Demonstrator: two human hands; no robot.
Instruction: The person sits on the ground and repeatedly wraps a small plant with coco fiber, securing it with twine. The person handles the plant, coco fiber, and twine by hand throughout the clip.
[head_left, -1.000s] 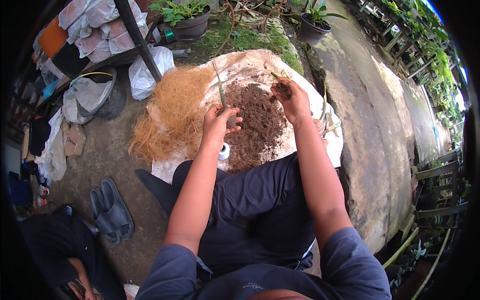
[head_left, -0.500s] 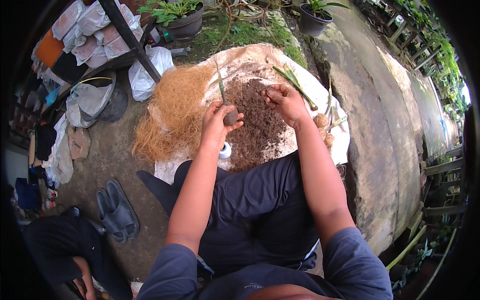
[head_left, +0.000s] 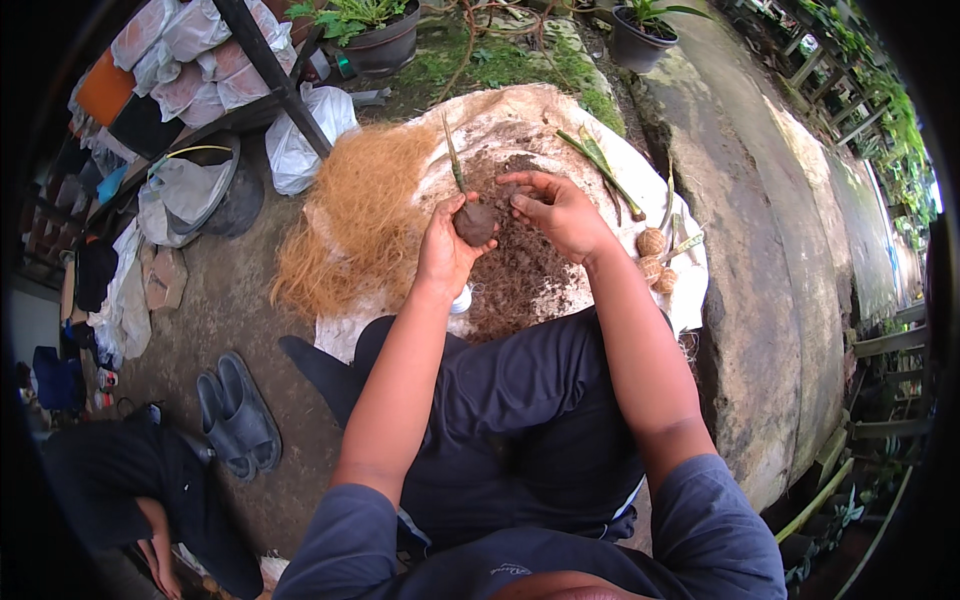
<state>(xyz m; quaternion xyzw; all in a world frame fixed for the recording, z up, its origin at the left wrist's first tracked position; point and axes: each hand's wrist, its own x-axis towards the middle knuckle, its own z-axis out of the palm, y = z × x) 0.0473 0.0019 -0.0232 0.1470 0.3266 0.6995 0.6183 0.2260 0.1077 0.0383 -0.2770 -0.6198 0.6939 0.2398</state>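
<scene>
My left hand (head_left: pixel 450 245) grips a dark rounded soil ball (head_left: pixel 475 223) with a thin green leaf cutting (head_left: pixel 453 150) standing up from it. My right hand (head_left: pixel 555 215) is just beside the ball, fingers closed on a small dark lump of soil (head_left: pixel 512 196). Both are over loose soil (head_left: pixel 525 270) on a pale sack (head_left: pixel 615 280). A tangled heap of orange-brown fibre (head_left: pixel 345 230) lies to the left. A white spool (head_left: pixel 462 300) is partly hidden behind my left wrist. At the right lie green leaf cuttings (head_left: pixel 610 165) and several fibre-covered balls (head_left: pixel 651 243).
A bucket with sacking (head_left: pixel 190 185), plastic bags (head_left: pixel 300 135) and grey slippers (head_left: pixel 240 420) are at the left. A co-worker (head_left: pixel 140 510) is at the lower left. Potted plants (head_left: pixel 640 40) stand beyond the sack; a concrete path (head_left: pixel 770 300) runs along the right.
My right hand has come inward and lower, from the cuttings to beside the soil ball. My left hand has shifted slightly right, still holding the ball. The view has shifted slightly.
</scene>
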